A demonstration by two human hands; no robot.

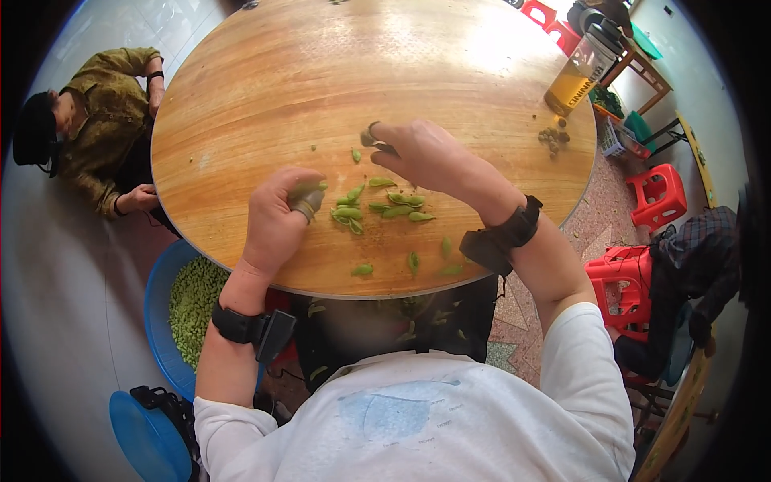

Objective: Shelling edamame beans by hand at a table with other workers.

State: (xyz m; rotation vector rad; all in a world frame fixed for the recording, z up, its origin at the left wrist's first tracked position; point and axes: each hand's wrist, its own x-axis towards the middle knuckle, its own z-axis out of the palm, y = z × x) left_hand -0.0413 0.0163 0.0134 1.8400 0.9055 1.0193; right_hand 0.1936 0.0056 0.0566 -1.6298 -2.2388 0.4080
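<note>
My left hand point(275, 215) is closed above the round wooden table point(241, 96), a green bean pod point(312, 186) pinched at its fingertips. A dull metallic finger cover point(305, 210) sits on one of its fingers. To the right and a little farther off, my right hand point(426, 153) hovers with thumb and fingers apart, slightly blurred; nothing shows between them. It too wears a finger cover point(369, 135). Several green bean pods point(396, 211) lie in a loose pile between and below my hands, and a few more lie scattered toward the near edge.
A blue basin point(165, 321) of shelled green beans stands below the table's left edge. On the table's right are a bottle of amber drink point(572, 95) and small brown round bits point(554, 138). One person sits at left, another at right near red stools point(660, 197).
</note>
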